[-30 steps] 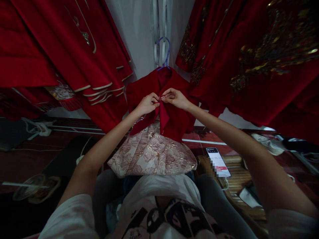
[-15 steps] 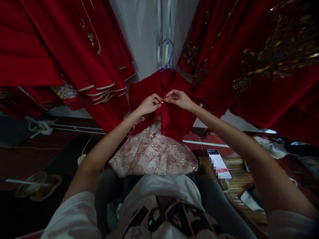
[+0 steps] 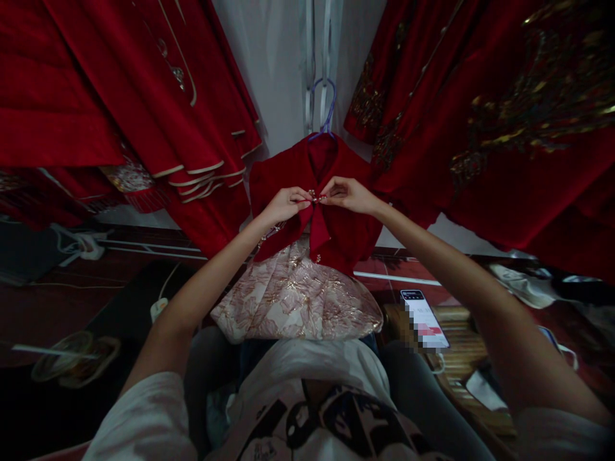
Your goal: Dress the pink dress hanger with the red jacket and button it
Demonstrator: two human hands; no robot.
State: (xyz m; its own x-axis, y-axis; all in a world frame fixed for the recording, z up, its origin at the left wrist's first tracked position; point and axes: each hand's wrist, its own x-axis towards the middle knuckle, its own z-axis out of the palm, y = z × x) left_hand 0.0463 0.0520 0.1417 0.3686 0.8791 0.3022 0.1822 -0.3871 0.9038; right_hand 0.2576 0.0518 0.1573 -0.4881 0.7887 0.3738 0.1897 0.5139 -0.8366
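A small red jacket (image 3: 278,169) hangs on a purple wire hanger (image 3: 330,110) in front of me. At its chest is a beaded clasp (image 3: 316,197), with the front edges meeting there. My left hand (image 3: 289,203) pinches the clasp's left end between thumb and fingers. From the other side my right hand (image 3: 350,194) pinches its right end. The fingertips hide whether the two halves are hooked together. Beneath the jacket, a pale pink skirt (image 3: 298,294) with shiny gold patterning spreads down over my lap.
Red garments (image 3: 192,128) with pale trim hang at the left, and sequinned red garments (image 3: 432,147) at the right. A lit phone (image 3: 426,320) lies on a slatted wooden surface (image 3: 456,368). At the lower left is a plastic cup (image 3: 72,358) with a straw.
Both hands stay at the clasp, with small finger shifts. The right fingers have moved slightly down. The jacket's lower front flap has shifted a little.
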